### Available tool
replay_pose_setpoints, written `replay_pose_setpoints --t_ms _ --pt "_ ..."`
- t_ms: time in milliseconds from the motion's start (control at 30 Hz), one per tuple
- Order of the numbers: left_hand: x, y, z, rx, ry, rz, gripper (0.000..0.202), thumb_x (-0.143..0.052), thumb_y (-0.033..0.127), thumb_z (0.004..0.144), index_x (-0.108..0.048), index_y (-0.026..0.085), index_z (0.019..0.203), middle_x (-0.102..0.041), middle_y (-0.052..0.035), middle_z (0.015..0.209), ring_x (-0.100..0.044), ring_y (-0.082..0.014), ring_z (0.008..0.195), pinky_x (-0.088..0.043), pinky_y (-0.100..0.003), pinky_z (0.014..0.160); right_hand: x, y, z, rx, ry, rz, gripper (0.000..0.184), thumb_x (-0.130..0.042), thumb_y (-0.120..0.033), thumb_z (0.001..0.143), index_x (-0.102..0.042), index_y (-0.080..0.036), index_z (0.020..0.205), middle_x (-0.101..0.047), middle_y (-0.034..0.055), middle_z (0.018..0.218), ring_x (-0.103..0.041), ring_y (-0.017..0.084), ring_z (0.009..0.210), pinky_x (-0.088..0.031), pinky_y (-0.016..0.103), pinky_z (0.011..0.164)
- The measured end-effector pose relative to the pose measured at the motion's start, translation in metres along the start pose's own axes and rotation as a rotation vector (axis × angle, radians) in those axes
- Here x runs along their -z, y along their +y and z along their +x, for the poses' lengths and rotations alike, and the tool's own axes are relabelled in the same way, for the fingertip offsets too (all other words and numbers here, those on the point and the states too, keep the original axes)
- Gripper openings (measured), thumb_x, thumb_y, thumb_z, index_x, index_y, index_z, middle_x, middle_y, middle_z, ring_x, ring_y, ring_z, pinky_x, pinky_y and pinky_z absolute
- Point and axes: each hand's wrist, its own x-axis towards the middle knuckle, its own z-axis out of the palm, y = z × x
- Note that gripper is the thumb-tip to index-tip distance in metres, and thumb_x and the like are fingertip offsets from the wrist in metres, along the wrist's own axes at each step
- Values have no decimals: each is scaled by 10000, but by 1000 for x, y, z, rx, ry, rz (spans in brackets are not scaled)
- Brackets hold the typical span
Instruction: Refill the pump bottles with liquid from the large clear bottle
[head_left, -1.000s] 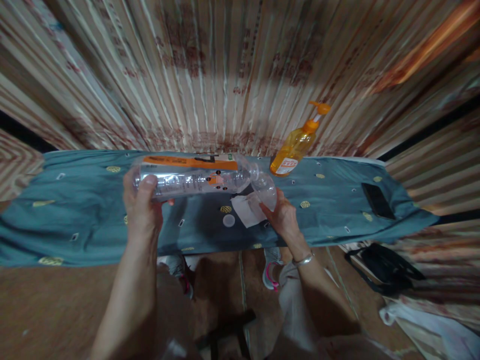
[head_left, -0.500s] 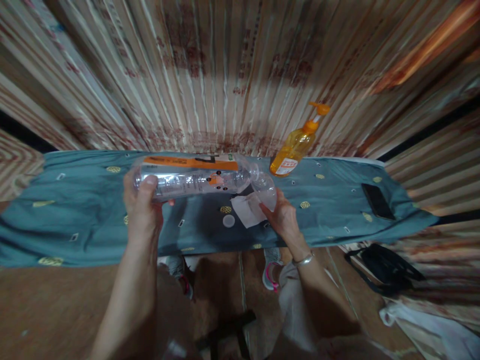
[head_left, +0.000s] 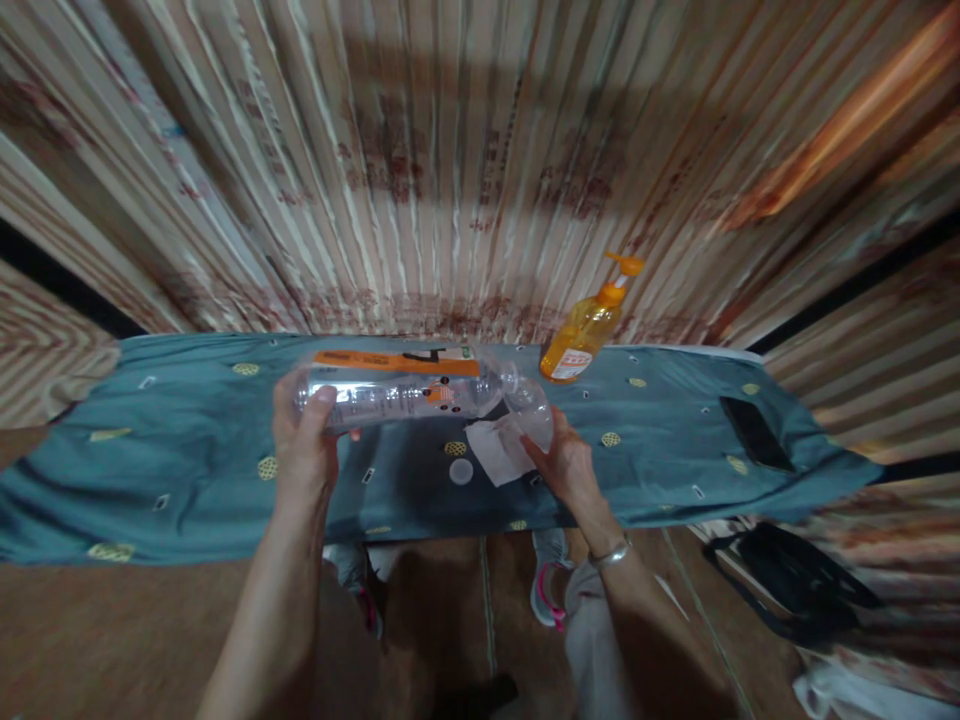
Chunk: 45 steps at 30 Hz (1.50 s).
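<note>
Clasped in the left hand [head_left: 306, 440], a clear labelled plastic bottle [head_left: 394, 390] pointed sideways, left of the orange pump bottle [head_left: 583, 335]. Nearer than the orange pump bottle, the right hand [head_left: 566, 458] grasped a clear plastic cup [head_left: 534, 408].

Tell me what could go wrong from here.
The clear plastic bottle with an orange-banded label is nearly level, its mouth at the clear cup-like plastic container in the right hand; any liquid could miss it and wet the white paper sheet nearby. The left hand grips only the base end, so the neck might dip.
</note>
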Motion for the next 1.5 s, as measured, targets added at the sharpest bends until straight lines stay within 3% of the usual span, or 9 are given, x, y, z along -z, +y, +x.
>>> replay_pose_setpoints --t_ms 200,500,1067,1500 --pt "2 -2 -2 54 85 -22 480 -845 412 587 -639 208 970 -611 -32 923 -555 -133 608 -421 -204 406 -6 2 -1 11 19 -3 522 -564 -423 936 -504 -79 1323 -753 199 1009 -740 279 885 -580 359 740" --pt "2 -3 -3 71 109 -23 523 -860 426 575 -645 181 985 -626 -41 910 -574 -149 635 -464 -214 420 -12 4 -2 49 64 -11 483 -520 -407 952 -497 -81 1308 -758 213 1009 -755 288 854 -585 355 716" --pt "4 -5 -5 63 100 -20 513 -866 452 581 -686 192 984 -646 -65 995 -583 -141 671 -456 -182 429 -10 6 -1 65 67 10 488 -492 -441 959 -499 -87 1295 -756 208 998 -753 290 852 -592 372 722" --pt "7 -8 -2 41 67 -11 513 -859 440 597 -617 191 974 -620 -20 850 -570 -119 563 -422 -177 376 -6 5 0 36 41 3 501 -450 -460 970 -505 -87 1300 -756 201 983 -751 292 868 -582 368 728"
